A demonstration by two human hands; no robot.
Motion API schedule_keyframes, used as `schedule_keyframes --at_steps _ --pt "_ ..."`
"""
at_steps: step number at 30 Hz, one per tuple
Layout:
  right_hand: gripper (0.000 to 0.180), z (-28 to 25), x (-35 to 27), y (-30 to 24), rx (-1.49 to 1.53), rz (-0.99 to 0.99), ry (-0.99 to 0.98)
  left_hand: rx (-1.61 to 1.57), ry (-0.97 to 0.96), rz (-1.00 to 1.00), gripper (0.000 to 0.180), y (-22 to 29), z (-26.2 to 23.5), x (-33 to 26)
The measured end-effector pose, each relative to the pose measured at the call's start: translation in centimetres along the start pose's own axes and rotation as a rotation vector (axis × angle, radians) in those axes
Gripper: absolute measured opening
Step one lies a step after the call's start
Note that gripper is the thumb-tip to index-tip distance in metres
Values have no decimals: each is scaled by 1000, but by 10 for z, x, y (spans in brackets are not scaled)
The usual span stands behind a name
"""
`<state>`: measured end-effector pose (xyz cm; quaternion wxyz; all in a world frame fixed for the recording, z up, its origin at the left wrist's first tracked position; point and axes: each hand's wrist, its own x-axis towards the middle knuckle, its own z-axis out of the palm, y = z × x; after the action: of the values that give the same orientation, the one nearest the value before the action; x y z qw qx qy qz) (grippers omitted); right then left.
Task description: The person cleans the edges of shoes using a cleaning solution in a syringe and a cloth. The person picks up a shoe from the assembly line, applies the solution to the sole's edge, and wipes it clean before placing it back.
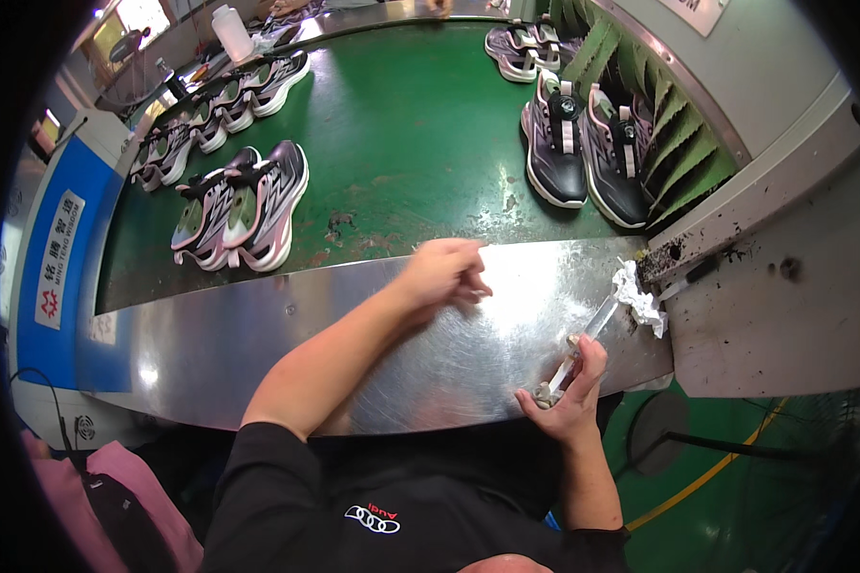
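Centre frame, our left hand (pixel 444 272) curls loosely over the steel ledge (pixel 258 334), pinching nothing we can see. Lower right, our right hand (pixel 571 392) grips a clear tube (pixel 588 334); its tip meets the crumpled white rag (pixel 640 298). Likely wiping the tip; next needs a steady pull.

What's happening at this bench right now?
A person stands at a steel bench beside a green conveyor belt. The right hand grips a clear, slim tool whose far end meets a crumpled white rag. The left hand hovers curled above the bench, seemingly pinching something too small to tell. Pairs of sneakers sit on the belt, untouched.
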<state>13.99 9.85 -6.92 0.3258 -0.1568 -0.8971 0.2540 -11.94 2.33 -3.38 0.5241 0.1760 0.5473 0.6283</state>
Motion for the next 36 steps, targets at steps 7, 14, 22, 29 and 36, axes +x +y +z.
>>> schedule_keyframes --at_steps 7,14,22,29,36 --pt "115 -5 -2 10 66 4 1 10 621 379 16 -4 -148 -135" --pt "108 -4 -1 2 -13 -32 74 460 843 466 72 12 -219 -104" --pt "108 -7 2 -6 -118 -43 53 354 793 458 50 53 -213 -103" --pt "111 -24 -15 4 578 344 -91 1020 426 721 83 -7 -133 -199" --pt "112 -51 -11 -17 870 528 -137 -6 271 261 85 -1 -111 -189"
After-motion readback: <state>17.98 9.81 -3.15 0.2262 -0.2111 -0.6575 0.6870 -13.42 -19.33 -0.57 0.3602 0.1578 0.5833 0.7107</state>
